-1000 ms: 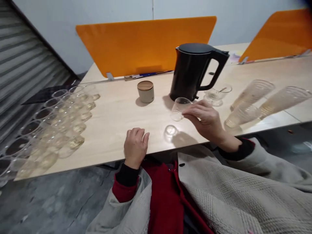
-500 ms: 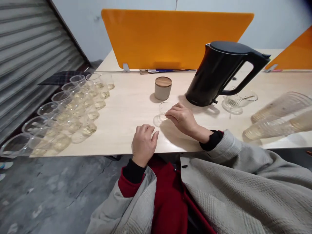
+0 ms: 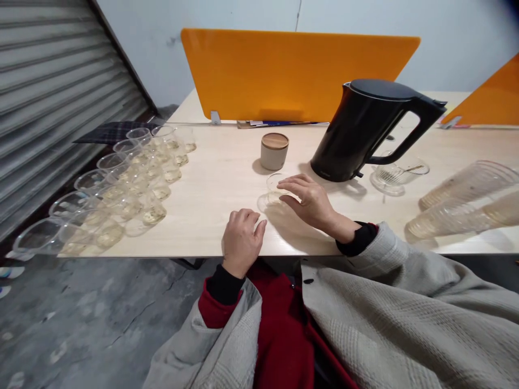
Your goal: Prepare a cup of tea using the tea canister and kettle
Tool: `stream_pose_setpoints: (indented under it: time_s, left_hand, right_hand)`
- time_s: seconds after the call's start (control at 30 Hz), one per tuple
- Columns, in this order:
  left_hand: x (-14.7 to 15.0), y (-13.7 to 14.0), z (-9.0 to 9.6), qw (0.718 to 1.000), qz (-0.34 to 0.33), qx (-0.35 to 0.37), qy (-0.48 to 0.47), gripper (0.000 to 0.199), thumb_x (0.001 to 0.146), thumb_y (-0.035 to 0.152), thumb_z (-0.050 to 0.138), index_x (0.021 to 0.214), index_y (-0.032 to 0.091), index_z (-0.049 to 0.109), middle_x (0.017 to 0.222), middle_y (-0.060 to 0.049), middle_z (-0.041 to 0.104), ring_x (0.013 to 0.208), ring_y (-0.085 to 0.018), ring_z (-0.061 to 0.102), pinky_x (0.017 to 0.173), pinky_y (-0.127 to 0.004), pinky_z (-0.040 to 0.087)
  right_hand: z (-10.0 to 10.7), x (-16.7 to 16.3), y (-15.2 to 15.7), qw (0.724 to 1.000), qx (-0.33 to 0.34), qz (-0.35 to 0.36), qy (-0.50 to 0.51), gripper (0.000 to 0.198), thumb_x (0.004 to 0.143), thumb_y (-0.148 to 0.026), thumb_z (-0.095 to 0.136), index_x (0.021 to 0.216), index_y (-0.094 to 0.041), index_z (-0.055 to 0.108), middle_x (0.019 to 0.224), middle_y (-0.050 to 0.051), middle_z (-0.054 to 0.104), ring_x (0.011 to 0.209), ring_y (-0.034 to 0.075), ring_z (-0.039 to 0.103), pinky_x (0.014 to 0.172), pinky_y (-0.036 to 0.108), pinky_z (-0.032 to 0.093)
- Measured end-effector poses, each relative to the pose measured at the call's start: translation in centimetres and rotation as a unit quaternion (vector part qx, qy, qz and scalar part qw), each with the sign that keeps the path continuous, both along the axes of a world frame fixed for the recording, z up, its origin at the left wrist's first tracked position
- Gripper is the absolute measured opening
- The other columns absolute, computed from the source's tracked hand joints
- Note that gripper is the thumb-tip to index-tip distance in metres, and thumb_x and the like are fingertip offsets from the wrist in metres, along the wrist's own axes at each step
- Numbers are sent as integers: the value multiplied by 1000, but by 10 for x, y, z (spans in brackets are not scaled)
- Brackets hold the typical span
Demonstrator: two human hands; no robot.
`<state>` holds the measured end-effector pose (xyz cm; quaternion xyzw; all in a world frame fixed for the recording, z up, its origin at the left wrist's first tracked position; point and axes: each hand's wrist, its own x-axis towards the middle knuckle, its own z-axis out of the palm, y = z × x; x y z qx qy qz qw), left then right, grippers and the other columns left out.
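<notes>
A small clear plastic cup [image 3: 273,185] stands on the table in front of me. My right hand [image 3: 308,201] is beside its right side, thumb and fingers apart, with nothing visible between them; whether a fingertip touches the rim I cannot tell. The hand hides part of the cup. Near the table's front edge rests my left hand [image 3: 242,237], its fingers loosely bent and the thumb spread, holding nothing. Just behind the cup sits a grey canister [image 3: 273,154] with a wooden lid. To the right of that stands a black electric kettle [image 3: 348,129].
Rows of clear cups [image 3: 109,232] with a little pale content fill the table's left end. At right lie stacked clear cups [image 3: 450,216], near a glass dish [image 3: 387,181] with a small metal strainer-like tool. An orange divider [image 3: 300,75] stands behind.
My right hand has opened from a pinch over the cup, thumb and fingers now apart. The left hand has barely moved. The whole view has shifted slightly.
</notes>
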<state>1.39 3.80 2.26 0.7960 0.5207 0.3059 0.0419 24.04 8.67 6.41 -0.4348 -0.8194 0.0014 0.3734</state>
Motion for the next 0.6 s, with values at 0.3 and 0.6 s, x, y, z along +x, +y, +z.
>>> stream_pose_setpoints:
  time_s: [0.3,0.6]
  left_hand:
    - [1,0,-1,1000,-9,25,13,12,104,26,62,104,19,72,107,-9,73,100,-28,59,93,-42,51]
    - [0,1,-4,999,-22,19,-17,13,104,26,62,104,17,71,107,-10,72,102,-28,62,94,-44,52]
  right_hand:
    - [34,31,53,989,2,-141,45,54,103,-59,55,136,-19,70,133,14,73,118,34,67,106,54,53]
    - [20,5,159,979,-149,-139,16,88,87,-69,68,157,-17,52,163,20,47,150,41,44,125,61,38]
